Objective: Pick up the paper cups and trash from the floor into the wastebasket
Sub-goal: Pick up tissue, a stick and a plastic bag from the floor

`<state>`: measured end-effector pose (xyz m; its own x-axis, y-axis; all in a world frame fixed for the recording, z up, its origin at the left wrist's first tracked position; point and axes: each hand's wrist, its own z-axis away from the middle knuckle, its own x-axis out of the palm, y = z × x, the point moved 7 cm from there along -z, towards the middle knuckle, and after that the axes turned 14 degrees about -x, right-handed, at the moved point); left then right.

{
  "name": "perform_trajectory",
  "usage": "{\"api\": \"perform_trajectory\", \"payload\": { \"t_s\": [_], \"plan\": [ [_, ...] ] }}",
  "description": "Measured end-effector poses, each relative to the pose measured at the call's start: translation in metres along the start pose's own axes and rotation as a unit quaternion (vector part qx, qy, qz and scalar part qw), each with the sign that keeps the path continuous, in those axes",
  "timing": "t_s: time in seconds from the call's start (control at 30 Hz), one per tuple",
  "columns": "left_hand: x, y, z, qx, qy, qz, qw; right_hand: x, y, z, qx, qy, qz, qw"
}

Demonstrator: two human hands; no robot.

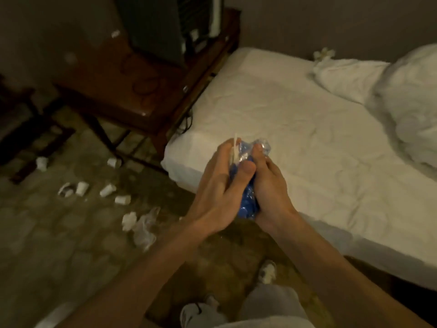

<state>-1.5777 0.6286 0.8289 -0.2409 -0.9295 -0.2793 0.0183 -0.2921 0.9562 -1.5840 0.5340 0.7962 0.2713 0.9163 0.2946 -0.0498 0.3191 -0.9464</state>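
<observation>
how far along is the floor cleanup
Early. Done: nothing visibly binned; no wastebasket in view. In hand: left hand and right hand hold a blue wrapper. Left: paper cups, a tissue wad and clear plastic on the floor.

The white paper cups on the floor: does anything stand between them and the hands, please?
Nothing visible blocks the white paper cups; open floor lies between. But the left hand and right hand both grip a crumpled blue plastic bundle.
</observation>
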Motion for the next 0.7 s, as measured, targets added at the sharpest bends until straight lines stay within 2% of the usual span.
{"api": "perform_trajectory", "payload": {
  "t_s": [0.1, 0.3, 0.43, 0.57, 0.7],
  "plan": [
    [0.058, 0.039, 0.01, 0.053, -0.059, -0.05, 0.996, -0.06, -0.033, 0.031, -0.039, 0.065, -0.046, 0.996],
    [0.208, 0.099, 0.041, 0.092, -0.219, -0.07, 0.969, -0.203, -0.082, 0.1, -0.125, 0.17, -0.026, 0.977],
    [0.325, 0.118, 0.08, 0.081, -0.333, -0.079, 0.936, -0.309, -0.096, 0.159, -0.164, 0.247, -0.031, 0.954],
    [0.444, 0.119, 0.124, 0.051, -0.415, -0.088, 0.904, -0.414, -0.103, 0.221, -0.196, 0.32, -0.025, 0.927],
    [0.548, 0.094, 0.165, -0.044, -0.501, -0.079, 0.861, -0.501, -0.092, 0.274, -0.188, 0.37, -0.001, 0.91]
  ]
}}
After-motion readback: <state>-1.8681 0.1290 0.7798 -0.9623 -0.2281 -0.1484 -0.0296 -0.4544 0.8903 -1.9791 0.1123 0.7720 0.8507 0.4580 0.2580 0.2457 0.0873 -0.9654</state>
